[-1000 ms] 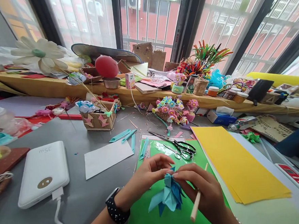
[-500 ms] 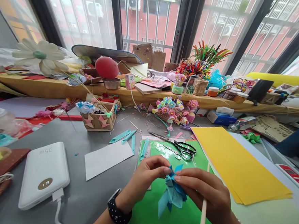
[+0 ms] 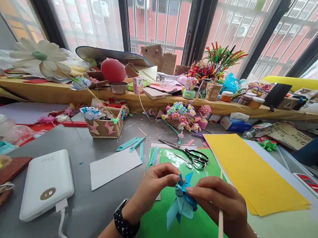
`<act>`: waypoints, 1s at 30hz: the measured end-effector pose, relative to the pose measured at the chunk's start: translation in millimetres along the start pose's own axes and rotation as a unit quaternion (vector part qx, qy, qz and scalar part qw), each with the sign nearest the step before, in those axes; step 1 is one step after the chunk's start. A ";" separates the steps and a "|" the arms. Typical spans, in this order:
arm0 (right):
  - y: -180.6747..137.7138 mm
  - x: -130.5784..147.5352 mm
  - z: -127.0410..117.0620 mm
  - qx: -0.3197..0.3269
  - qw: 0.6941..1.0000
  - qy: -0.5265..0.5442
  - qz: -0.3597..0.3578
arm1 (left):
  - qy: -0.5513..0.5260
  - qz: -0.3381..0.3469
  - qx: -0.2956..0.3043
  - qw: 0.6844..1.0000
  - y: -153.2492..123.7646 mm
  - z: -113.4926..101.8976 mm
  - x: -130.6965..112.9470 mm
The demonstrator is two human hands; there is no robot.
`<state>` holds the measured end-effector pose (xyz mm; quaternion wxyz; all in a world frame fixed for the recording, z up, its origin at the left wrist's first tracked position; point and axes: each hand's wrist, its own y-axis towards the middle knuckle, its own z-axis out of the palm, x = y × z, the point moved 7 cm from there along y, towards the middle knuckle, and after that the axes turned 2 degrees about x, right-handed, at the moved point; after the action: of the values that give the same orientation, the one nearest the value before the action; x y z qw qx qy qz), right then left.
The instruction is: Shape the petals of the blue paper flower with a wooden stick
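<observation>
A blue folded-paper flower [image 3: 184, 203] hangs between my two hands, its pointed petals spreading downward. My left hand [image 3: 163, 182] pinches its upper tip between thumb and forefinger. From the other side, the fingertips of my right hand [image 3: 220, 198] grip the flower's right edge. A thin wooden stick [image 3: 220, 223] is tucked in my right hand, running from between the fingers toward the lower edge of the view. Beneath both hands lies a green sheet [image 3: 155, 228]. Just beyond them are black-handled scissors [image 3: 197, 158] and light-blue folded strips [image 3: 128, 144].
Yellow paper sheets [image 3: 250, 174] lie to the right, a white paper [image 3: 115, 169] to the left. Farther left rests a white power bank [image 3: 47, 184] with a cable. Behind are a cardboard basket [image 3: 105, 124], pipe-cleaner flowers [image 3: 182, 117] and a cluttered ledge [image 3: 92, 100].
My right hand's fingers have shifted slightly down and right along the flower, and the stick has swung a little to the right. The left hand keeps its pinch.
</observation>
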<state>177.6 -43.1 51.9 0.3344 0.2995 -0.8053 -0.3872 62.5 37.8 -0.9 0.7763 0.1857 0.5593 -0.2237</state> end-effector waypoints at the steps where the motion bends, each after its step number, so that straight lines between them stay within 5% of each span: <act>1: 0.1 -0.5 0.4 0.000 1.000 0.001 0.003 | 0.003 0.002 0.000 1.000 -0.2 0.3 -0.9; 9: 7.5 2.4 -2.8 -0.010 1.000 -0.014 -0.002 | 0.038 0.030 0.028 0.998 -1.1 4.2 -8.6; 19: 5.0 -2.3 -4.3 0.001 0.999 -0.031 -0.007 | 0.108 0.118 -0.007 0.987 -4.4 -0.1 -18.1; 25: 6.0 -20.0 -3.1 0.002 0.994 -0.026 0.105 | 0.287 0.321 -0.080 0.899 -22.4 6.7 -45.2; 30: 4.8 -21.8 1.7 0.027 0.991 -0.016 0.132 | 0.352 0.401 -0.083 0.842 -32.7 15.5 -46.8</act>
<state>188.3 -23.8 48.4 0.3612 0.1932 -0.8532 -0.3229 43.7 8.8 47.1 0.5615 0.3946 0.6883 0.2349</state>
